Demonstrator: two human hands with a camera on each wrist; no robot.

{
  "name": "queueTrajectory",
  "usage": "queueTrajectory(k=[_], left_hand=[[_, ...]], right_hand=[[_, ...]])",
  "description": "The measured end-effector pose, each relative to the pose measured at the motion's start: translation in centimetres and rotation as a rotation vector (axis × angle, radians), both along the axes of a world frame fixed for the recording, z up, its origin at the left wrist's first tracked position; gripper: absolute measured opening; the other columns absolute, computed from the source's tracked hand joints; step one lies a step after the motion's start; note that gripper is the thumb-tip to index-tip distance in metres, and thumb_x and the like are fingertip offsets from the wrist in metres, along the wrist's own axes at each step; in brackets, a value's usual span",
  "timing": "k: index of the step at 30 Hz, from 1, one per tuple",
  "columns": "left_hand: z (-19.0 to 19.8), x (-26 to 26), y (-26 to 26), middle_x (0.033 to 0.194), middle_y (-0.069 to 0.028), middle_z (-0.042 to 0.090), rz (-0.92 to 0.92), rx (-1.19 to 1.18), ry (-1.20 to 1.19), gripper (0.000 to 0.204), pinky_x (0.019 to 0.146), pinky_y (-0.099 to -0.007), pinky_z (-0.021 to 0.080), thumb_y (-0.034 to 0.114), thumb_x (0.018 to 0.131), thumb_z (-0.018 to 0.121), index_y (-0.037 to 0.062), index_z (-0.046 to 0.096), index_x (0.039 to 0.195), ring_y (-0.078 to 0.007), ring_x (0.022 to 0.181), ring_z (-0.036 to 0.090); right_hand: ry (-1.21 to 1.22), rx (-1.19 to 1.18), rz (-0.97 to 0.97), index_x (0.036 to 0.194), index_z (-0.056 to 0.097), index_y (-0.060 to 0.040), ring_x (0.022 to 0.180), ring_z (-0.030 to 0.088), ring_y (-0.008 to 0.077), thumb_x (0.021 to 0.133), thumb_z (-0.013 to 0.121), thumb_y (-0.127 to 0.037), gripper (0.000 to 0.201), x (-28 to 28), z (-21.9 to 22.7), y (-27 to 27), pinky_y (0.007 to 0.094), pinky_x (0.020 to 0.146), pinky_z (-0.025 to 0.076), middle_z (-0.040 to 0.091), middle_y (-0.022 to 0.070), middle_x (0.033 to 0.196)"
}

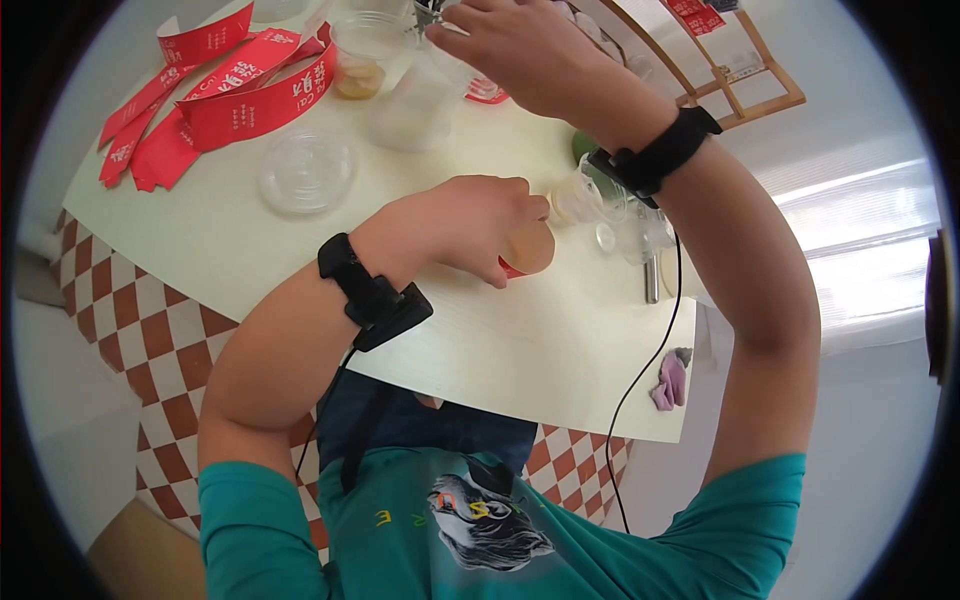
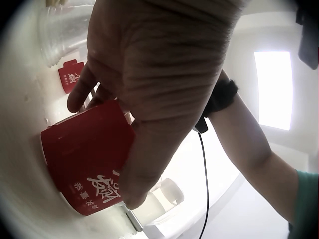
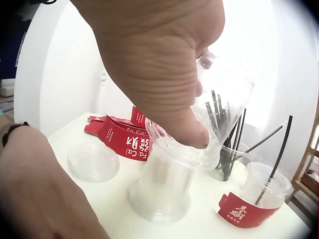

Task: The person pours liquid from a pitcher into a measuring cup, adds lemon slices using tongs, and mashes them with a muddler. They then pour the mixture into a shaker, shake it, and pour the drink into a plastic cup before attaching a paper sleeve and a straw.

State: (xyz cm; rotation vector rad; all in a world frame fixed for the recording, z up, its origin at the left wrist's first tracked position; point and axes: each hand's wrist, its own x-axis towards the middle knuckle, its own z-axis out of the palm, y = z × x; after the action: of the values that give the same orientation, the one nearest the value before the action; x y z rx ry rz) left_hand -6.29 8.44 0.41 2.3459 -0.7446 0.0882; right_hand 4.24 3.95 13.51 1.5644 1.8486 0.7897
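In the head view my left hand [image 1: 460, 225] grips a red paper cup sleeve [image 1: 530, 250] low over the table. The sleeve's plain tan inside faces up there; in the left wrist view its red side with white lettering shows, the thumb along one edge. My right hand [image 1: 545, 65] reaches over the far part of the table. In the right wrist view its thumb and curled fingers hold a clear plastic cup [image 3: 229, 82], partly hidden by the hand. Just below the thumb stands a stack of clear plastic cups [image 3: 162, 184].
Red sleeves [image 1: 255, 110] lie in a pile at the far left, near a clear lid [image 1: 307, 170]. Black straws [image 3: 237, 134] stand in a cup beside a red-sleeved cup [image 3: 244, 214]. A purple cloth [image 1: 670, 380] lies at the table's right edge; a cable [image 1: 650, 370] runs past it.
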Motion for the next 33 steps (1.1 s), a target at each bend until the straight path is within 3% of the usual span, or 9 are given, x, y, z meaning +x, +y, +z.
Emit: queueTrajectory(k=[5, 14, 23, 30, 32, 33], left_hand=[[-0.1, 0.0, -0.1, 0.108, -0.0126, 0.061, 0.006, -0.001, -0.014, 0.061, 0.084, -0.0385, 0.05, 0.023, 0.063, 0.08, 0.0068, 0.058, 0.117, -0.0312, 0.098, 0.061], [0.1, 0.3, -0.4, 0.106, -0.0129, 0.062, 0.014, 0.025, 0.004, 0.06, 0.085, -0.0383, 0.05, 0.027, 0.065, 0.081, 0.0066, 0.058, 0.116, -0.0312, 0.099, 0.061], [-0.2, 0.3, -0.6, 0.107, -0.0118, 0.062, 0.021, -0.001, 0.008, 0.061, 0.085, -0.0381, 0.05, 0.027, 0.065, 0.081, 0.0067, 0.058, 0.118, -0.0304, 0.098, 0.061], [-0.1, 0.2, -0.5, 0.106, -0.0116, 0.063, 0.019, -0.002, -0.003, 0.06, 0.083, -0.038, 0.05, 0.028, 0.066, 0.081, 0.0067, 0.059, 0.117, -0.0303, 0.097, 0.062], [-0.3, 0.2, -0.5, 0.106, -0.0116, 0.063, 0.023, -0.007, -0.006, 0.06, 0.083, -0.0379, 0.05, 0.028, 0.066, 0.081, 0.0068, 0.059, 0.117, -0.0303, 0.097, 0.062], [-0.3, 0.2, -0.5, 0.105, -0.0117, 0.063, 0.025, -0.015, -0.011, 0.059, 0.083, -0.0378, 0.05, 0.028, 0.066, 0.081, 0.0069, 0.059, 0.117, -0.0303, 0.096, 0.062]], right_hand=[[-0.241, -0.11, 0.015, 0.104, 0.061, -0.0053, 0.105, 0.054, 0.0188, 0.082, 0.057, -0.015, 0.024, -0.7, -3.1, 1.8, 0.0373, 0.098, 0.037, 0.059, 0.0041, 0.099], [-0.159, -0.004, 0.221, 0.107, 0.058, -0.0073, 0.104, 0.054, 0.018, 0.082, 0.058, -0.017, 0.026, 0.7, -4.0, 1.6, 0.0414, 0.101, 0.035, 0.059, 0.0025, 0.095], [-0.11, -0.024, 0.137, 0.093, 0.057, -0.0106, 0.094, 0.056, 0.0184, 0.08, 0.058, -0.015, 0.014, 0.7, -2.7, 0.7, 0.0382, 0.095, 0.038, 0.058, 0.002, 0.09], [-0.128, -0.041, 0.134, 0.092, 0.059, -0.011, 0.096, 0.057, 0.0182, 0.079, 0.061, -0.015, 0.014, 0.5, -3.4, 1.6, 0.0371, 0.094, 0.038, 0.06, 0.0019, 0.091], [-0.126, -0.154, -0.041, 0.093, 0.061, -0.0118, 0.099, 0.057, 0.0181, 0.081, 0.059, -0.014, 0.013, -0.1, -2.5, 1.7, 0.0367, 0.094, 0.038, 0.061, 0.0016, 0.094], [-0.125, -0.153, -0.04, 0.093, 0.061, -0.0118, 0.099, 0.057, 0.0181, 0.081, 0.059, -0.014, 0.013, -0.1, -2.3, 1.6, 0.0367, 0.094, 0.038, 0.061, 0.0016, 0.094]])
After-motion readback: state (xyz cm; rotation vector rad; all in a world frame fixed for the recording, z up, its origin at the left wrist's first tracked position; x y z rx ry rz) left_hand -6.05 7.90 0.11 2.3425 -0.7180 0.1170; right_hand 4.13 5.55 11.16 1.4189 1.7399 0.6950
